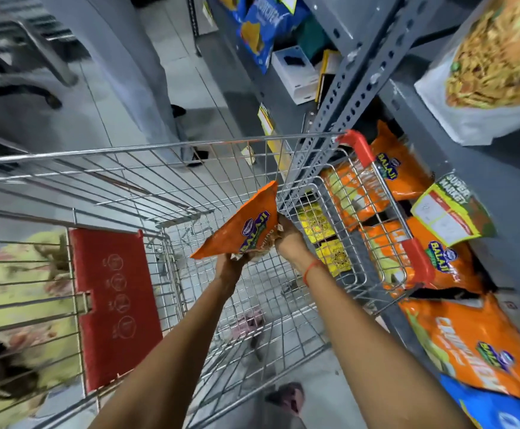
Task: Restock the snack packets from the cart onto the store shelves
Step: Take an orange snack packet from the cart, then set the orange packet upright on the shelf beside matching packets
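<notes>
- The left hand (230, 269) pinches the lower edge of an orange Balaji snack packet (243, 226), fingers closed on the crimped bottom seam; the fingertips themselves are hidden behind the foil.
- The right hand (289, 239) grips the same packet at its right-hand lower corner, fingers curled shut on it. A red thread (311, 269) circles that wrist.
- Held by two points along one edge, the packet stands tilted with its top corner pointing up and away; this looks like a two-handed hold to keep the slack bag flat and face-out for shelving.
- The packet hangs above the inside of the wire shopping cart (147, 144), not touching the mesh, near the cart's right wall.
- The red-handled wire basket (376, 243) sits just beyond that wall, with yellow packets (315, 222) showing through its mesh.
- The grey shelf (506, 212) to the right already carries several orange packets (469, 339), lying overlapped, with a supermarket price tag (447, 212) at its lip.
- Judged path: lift clear of the cart rim and basket handle, then swing right; the perforated upright (342, 97) narrows the gap, and free room on the shelf looks scarce.
</notes>
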{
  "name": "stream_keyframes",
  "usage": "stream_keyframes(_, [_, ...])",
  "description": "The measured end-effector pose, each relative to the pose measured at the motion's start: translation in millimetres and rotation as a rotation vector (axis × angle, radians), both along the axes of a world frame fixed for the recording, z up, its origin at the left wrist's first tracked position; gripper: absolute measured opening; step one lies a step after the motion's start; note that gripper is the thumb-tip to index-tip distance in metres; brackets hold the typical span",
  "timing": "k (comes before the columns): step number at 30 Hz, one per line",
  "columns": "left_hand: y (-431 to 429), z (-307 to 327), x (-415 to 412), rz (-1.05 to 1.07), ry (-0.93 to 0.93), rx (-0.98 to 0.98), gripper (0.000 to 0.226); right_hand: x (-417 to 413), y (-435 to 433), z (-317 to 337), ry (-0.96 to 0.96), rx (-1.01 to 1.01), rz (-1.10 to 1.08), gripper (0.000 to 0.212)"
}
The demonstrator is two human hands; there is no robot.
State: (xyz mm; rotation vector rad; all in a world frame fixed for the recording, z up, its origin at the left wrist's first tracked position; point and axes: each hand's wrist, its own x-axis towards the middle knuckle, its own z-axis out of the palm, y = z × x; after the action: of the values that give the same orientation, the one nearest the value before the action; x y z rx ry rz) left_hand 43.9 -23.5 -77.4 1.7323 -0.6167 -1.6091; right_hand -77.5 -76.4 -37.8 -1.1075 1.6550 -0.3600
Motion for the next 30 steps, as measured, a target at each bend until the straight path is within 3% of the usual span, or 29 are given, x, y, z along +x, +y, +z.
stream_keyframes(3, [2.5, 44.1, -1.3, -0.054, -0.021, -0.087, 0.041, -9.6, 11.0, 53.9, 0.032, -0.125, -0.043, 0.025])
stream_keyframes(7, [13.0, 117.2, -11.3, -0.151, -0.065, -0.287, 0.039, -38.3, 46.5, 123.9, -0.026, -0.296, -0.264, 0.035])
stream_keyframes(13, [15.2, 229.2, -57.0, -0.426, 0.050, -0.637, 0.042, -101.7, 104.5, 210.7, 0.052, -0.754, -0.488, 0.047])
stream_keyframes(15, [11.9, 250.5, -82.1, -0.529, 0.096, -0.708, 0.041, -124.5, 118.1, 232.1, 0.085, -0.806, -0.580, 0.047])
stream_keyframes(20, [-2.1, 278.0, -164.3, -0.752, 0.242, -0.757, 0.038, -190.8, 148.1, 253.8, 0.082, -0.827, -0.789, 0.055])
stream_keyframes(25, [-20.7, 278.7, -237.4, -1.092, 0.256, -0.732, 0.041, -245.1, 169.4, 244.0, 0.108, -0.768, -0.980, 0.053])
stream_keyframes(30, [-47.5, 280.6, -280.2, -1.236, 0.268, -0.663, 0.025, -268.5, 175.7, 246.7, -0.161, -0.716, -1.006, 0.048])
